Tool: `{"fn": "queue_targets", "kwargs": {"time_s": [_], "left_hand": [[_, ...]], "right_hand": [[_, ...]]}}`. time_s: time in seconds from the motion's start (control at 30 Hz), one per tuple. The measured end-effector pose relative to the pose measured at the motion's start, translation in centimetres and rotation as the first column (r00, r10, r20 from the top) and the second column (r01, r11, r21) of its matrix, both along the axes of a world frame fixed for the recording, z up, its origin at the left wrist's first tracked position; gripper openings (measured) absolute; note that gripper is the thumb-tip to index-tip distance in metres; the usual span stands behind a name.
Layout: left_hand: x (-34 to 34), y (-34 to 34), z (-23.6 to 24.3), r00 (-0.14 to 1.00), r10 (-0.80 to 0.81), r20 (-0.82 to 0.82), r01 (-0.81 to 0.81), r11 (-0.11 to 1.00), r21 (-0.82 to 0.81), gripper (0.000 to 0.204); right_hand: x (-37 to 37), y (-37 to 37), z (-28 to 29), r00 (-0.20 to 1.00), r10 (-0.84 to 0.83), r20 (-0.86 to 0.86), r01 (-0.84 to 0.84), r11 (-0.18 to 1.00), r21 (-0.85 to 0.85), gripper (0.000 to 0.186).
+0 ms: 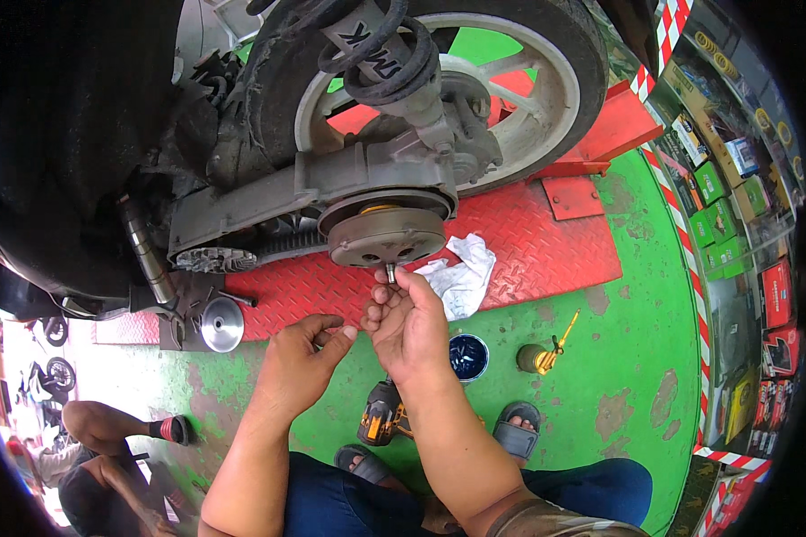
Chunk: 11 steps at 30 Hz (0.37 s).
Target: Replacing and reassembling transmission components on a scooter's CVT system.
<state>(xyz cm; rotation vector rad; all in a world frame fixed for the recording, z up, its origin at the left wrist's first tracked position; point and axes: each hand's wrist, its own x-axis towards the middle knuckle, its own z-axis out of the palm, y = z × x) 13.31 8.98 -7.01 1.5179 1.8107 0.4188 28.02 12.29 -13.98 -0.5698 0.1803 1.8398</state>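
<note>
My right hand [412, 327] is at the round clutch bell [385, 240] of a scooter's belt drive, its thumb and fingers closed around a small silver cylindrical piece [390, 272] at the bell's centre. I cannot tell whether that piece is the shaft's end or a nut on it. Just to the left and lower, my left hand [297, 365] hovers with fingers loosely curled and the thumb a little apart; nothing shows in it. A black drive belt [287, 243] runs left from the bell inside the grey open casing [349, 174].
Behind are the rear wheel [560, 98] and shock absorber [372, 54]. A white rag [464, 277] and silver disc [222, 324] lie on the red platform [555, 242]. Below stand a blue-filled bowl [468, 357], yellow brush pot [535, 359] and impact driver [381, 416]. Another person [107, 465] sits left.
</note>
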Motion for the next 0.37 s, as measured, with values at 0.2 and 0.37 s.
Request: {"fn": "queue_targets", "kwargs": {"time_s": [0.2,0.37], "left_hand": [[-0.2,0.0,-0.3,1.0,-0.014,0.008,0.013,1.0,0.023,0.041],[0.0,0.1,0.3,1.0,0.006,-0.014,-0.006,0.999,-0.034,0.048]], "right_hand": [[-0.3,-0.1,-0.1,0.997,-0.047,0.056,0.048,0.999,-0.016,0.026],[-0.3,0.2,-1.0,0.993,0.05,-0.111,-0.046,0.998,0.038,0.042]]}}
